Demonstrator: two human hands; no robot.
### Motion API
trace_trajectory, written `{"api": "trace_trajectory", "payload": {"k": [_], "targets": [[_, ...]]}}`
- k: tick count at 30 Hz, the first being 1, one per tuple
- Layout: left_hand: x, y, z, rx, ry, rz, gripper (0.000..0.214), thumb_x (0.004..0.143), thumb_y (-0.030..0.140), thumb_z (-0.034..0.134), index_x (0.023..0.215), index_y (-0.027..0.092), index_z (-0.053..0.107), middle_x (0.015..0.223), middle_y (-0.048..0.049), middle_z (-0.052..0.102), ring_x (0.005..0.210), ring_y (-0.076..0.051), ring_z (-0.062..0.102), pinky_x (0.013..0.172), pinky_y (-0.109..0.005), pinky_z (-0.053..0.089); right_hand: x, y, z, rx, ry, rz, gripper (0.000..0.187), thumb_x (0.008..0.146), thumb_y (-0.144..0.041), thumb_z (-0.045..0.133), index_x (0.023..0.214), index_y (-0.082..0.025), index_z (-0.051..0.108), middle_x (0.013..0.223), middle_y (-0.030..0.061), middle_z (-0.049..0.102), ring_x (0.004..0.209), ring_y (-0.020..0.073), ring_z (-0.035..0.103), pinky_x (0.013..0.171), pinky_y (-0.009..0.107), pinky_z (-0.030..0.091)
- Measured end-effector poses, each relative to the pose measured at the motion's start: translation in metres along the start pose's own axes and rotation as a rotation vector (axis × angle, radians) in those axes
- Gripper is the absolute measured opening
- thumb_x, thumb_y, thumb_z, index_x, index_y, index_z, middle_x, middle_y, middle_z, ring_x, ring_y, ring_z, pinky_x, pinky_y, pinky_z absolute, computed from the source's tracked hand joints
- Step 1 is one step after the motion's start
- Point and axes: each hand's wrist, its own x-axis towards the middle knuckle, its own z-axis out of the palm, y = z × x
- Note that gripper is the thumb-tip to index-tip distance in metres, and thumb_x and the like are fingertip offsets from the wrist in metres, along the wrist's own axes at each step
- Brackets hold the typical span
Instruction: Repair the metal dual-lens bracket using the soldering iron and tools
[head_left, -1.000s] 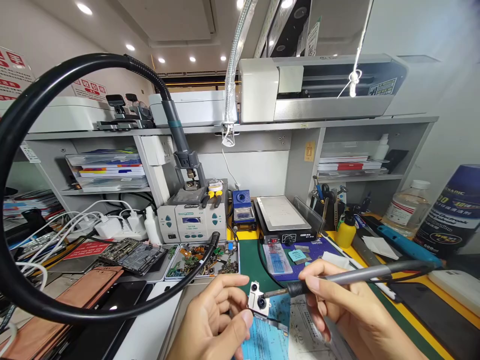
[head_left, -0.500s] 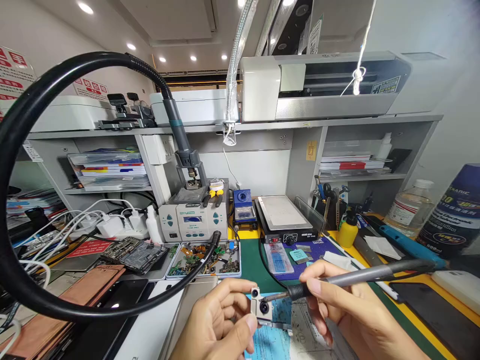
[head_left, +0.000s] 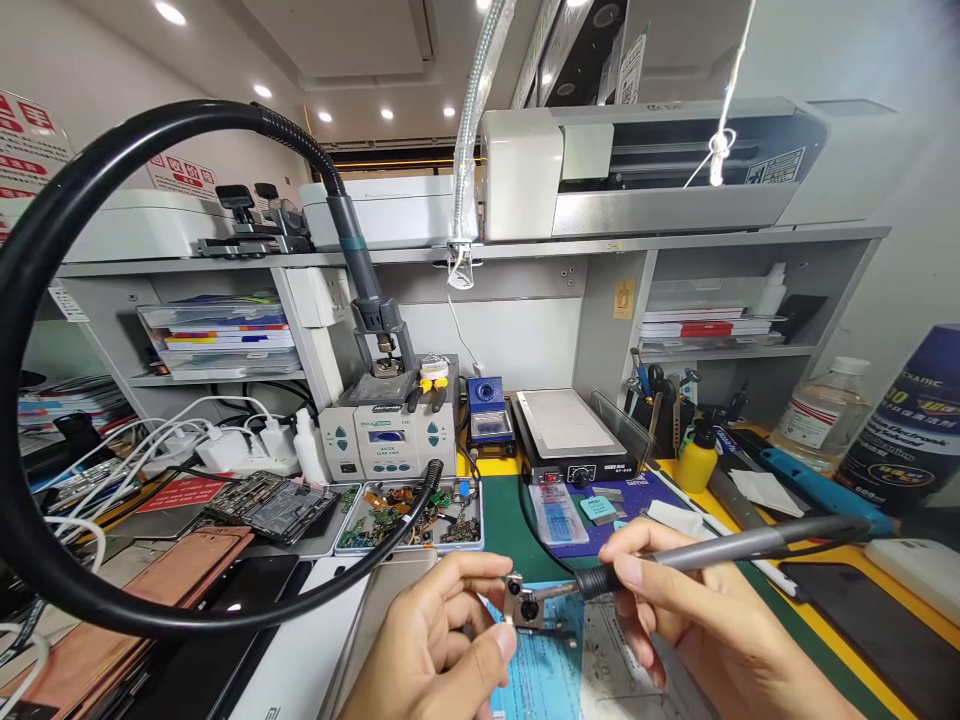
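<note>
My left hand [head_left: 450,640] pinches a small phone camera module [head_left: 523,606] between thumb and fingers, low in the middle of the head view. Two dark round lenses show on its metal frame, and a thin dark strip hangs off its lower edge. My right hand [head_left: 667,610] grips a grey soldering iron [head_left: 697,552] like a pen, around its black ribbed collar. The iron's tip reaches left to the module, by the larger lens; whether it touches I cannot tell. Under both hands lies a light blue printed sheet [head_left: 544,680].
A tray of small circuit parts [head_left: 352,545] stands behind my left hand. Beyond it are a hot-air station [head_left: 390,440] with a thick looping black hose [head_left: 45,560], and a flat heating plate [head_left: 566,425]. At right are a yellow bottle [head_left: 696,465] and a dark phone [head_left: 870,610].
The camera module has tilted in my left hand, so its frame looks darker and the lower strip sits higher. Both hands stay in nearly the same place.
</note>
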Motion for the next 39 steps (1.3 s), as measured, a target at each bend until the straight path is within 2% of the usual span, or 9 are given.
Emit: {"api": "trace_trajectory", "payload": {"k": [4,10,16,25,31,39], "targets": [[-0.0013,0.0022,-0.0001,0.007,-0.026,-0.008,0.065,0.073,0.059,0.072,0.119,0.017,0.055,0.084,-0.0031,0.057,0.056,-0.008,0.051,0.048,-0.022,0.045,0.0005,0.0000,0.0006,-0.002,-0.003,-0.007,0.026,0.081,-0.044,0.071,0.081,-0.019,0.062,0.059,-0.0038,0.053,0.050,0.0113,0.051,0.047,0.024,0.040],[0.0012,-0.0002,-0.0009,0.020,-0.002,0.001,0.062,0.073,0.057,0.072,0.117,0.018,0.054,0.091,-0.0058,0.056,0.063,-0.012,0.053,0.044,-0.022,0.045,0.0003,-0.0031,0.0023,-0.002,0.003,-0.003,0.029,0.079,-0.045,0.073,0.080,-0.018,0.062,0.057,-0.0041,0.052,0.050,0.0111,0.051,0.047,0.023,0.040],[-0.0005,0.0020,-0.0015,0.014,-0.010,-0.017,0.064,0.071,0.057,0.073,0.117,0.017,0.054,0.087,-0.0043,0.058,0.054,-0.008,0.050,0.046,-0.022,0.044,-0.0018,-0.0064,0.0041,0.021,0.009,0.011,0.030,0.077,-0.045,0.074,0.079,-0.018,0.062,0.056,-0.0045,0.052,0.049,0.0105,0.051,0.047,0.022,0.039],[-0.0012,0.0011,0.0010,0.019,0.017,-0.007,0.060,0.073,0.057,0.072,0.115,0.017,0.056,0.087,-0.0048,0.057,0.061,-0.013,0.053,0.045,-0.023,0.044,0.0009,-0.0005,0.0008,-0.013,-0.001,-0.006,0.027,0.081,-0.043,0.071,0.079,-0.018,0.061,0.057,-0.0038,0.053,0.049,0.0112,0.051,0.047,0.023,0.039],[-0.0023,0.0032,0.0000,0.016,-0.015,-0.009,0.059,0.073,0.055,0.073,0.115,0.018,0.056,0.088,-0.0042,0.058,0.056,-0.009,0.050,0.047,-0.023,0.044,-0.0018,-0.0042,0.0046,-0.020,0.026,-0.003,0.028,0.078,-0.045,0.072,0.079,-0.019,0.061,0.057,-0.0038,0.053,0.049,0.0120,0.050,0.047,0.024,0.038],[-0.0024,0.0038,0.0006,0.025,-0.002,-0.004,0.059,0.073,0.055,0.073,0.115,0.018,0.056,0.088,-0.0048,0.058,0.060,-0.012,0.052,0.048,-0.024,0.044,-0.0013,-0.0048,0.0052,-0.011,0.024,-0.004,0.030,0.077,-0.047,0.073,0.078,-0.019,0.062,0.057,-0.0037,0.051,0.049,0.0116,0.049,0.047,0.024,0.037]]}}
